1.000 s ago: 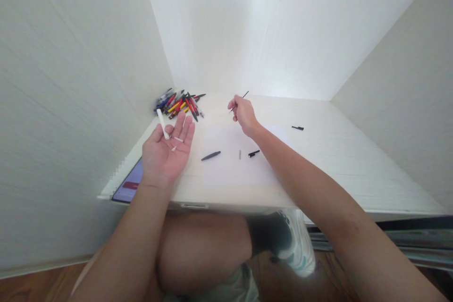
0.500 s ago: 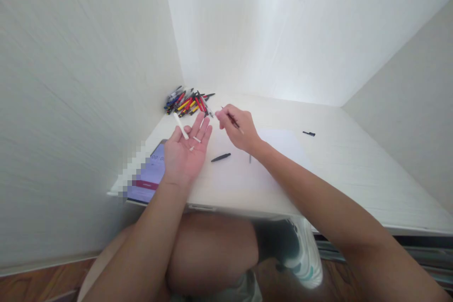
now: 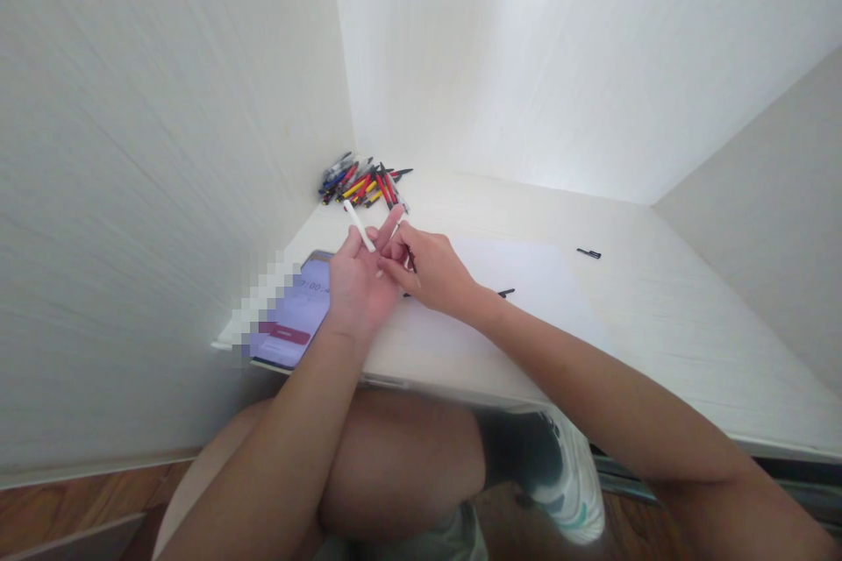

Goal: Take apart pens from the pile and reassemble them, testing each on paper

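Note:
My left hand [image 3: 364, 289] is turned palm up, with a white pen barrel [image 3: 359, 226] gripped beside the thumb. A small white pen part [image 3: 380, 274] lies in its palm. Over those fingers, my right hand [image 3: 427, 267] is closed in a pinch around a thin dark pen refill [image 3: 411, 259], its fingertips touching or nearly touching the left hand. What else lies between the two hands is hidden. Partly covered by the right wrist, a dark pen piece [image 3: 506, 293] rests on a white sheet of paper [image 3: 539, 267].
A heap of pens [image 3: 361, 182] in several colours lies in the back left corner. A phone [image 3: 293, 311] showing a timer lies by the left wall. A black pen cap [image 3: 588, 253] sits at the right. White panels [image 3: 493, 61] enclose the desk.
My right hand has moved left and down with the refill, to the left hand's fingers. The left fingers have curled a little. The view has shifted slightly.

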`<state>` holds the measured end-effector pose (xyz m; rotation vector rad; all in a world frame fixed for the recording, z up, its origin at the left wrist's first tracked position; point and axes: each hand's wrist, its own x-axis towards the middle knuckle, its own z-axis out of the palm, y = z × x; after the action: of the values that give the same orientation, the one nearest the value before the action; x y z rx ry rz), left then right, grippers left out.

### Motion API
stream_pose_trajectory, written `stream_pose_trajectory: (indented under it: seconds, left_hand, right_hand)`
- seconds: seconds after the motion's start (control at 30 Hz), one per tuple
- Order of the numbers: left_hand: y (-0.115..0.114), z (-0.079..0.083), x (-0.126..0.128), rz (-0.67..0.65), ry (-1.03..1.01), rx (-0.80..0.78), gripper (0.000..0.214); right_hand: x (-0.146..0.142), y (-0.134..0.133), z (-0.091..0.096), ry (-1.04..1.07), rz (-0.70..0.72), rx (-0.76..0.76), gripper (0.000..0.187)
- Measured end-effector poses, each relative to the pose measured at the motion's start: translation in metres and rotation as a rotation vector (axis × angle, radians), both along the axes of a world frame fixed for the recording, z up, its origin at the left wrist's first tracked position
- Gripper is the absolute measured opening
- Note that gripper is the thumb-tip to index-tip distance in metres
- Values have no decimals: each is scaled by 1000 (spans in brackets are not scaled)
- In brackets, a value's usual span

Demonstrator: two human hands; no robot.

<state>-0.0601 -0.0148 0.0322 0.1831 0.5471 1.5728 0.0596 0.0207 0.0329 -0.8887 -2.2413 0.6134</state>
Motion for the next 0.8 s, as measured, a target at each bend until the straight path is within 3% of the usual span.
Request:
stream_pose_trajectory:
  seconds: [0.2,0.43,0.57,0.8]
  left_hand:
    - [1,-6,-3,-49,-57,4,47]
    - [1,-6,-2,-22,-132,-36,44]
    - [2,-5,-1,13,-96,-28,42]
    - [2,-6,2,72,-132,-70,44]
  right_hand:
    - [-3,-2,1,-20,-22,1,27]
    - [1,1,2,170,-24,-54,30]
    - [7,3,9,84,77,-68,34]
    - [7,0,12,-69,223,41,34]
